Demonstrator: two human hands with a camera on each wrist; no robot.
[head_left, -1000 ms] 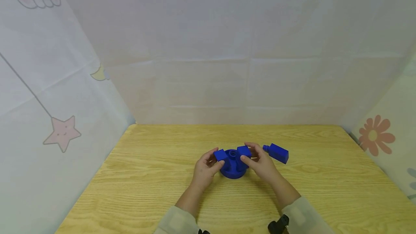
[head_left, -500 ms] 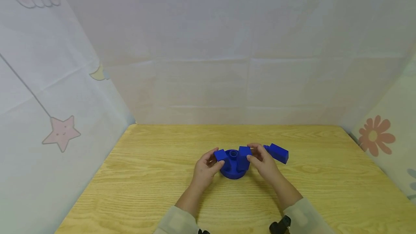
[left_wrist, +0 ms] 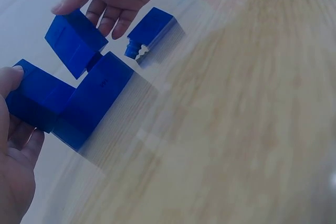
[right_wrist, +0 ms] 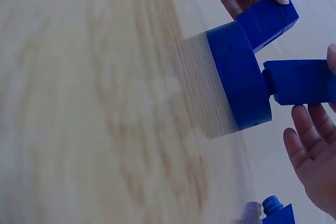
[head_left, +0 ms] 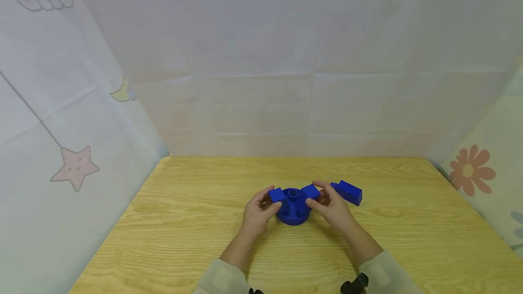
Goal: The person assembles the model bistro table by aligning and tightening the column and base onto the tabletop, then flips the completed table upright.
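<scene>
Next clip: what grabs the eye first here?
The vivid blue hub at the middle of the wooden table, with a block in each hand: the left hand holds the left block, the right hand the right block. A third block lies loose just right of them.

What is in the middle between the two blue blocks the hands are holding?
The round blue base sits between them, with a small hole on top. The left hand holds the left block, the right hand holds the right block. The head view shows it best.
</scene>
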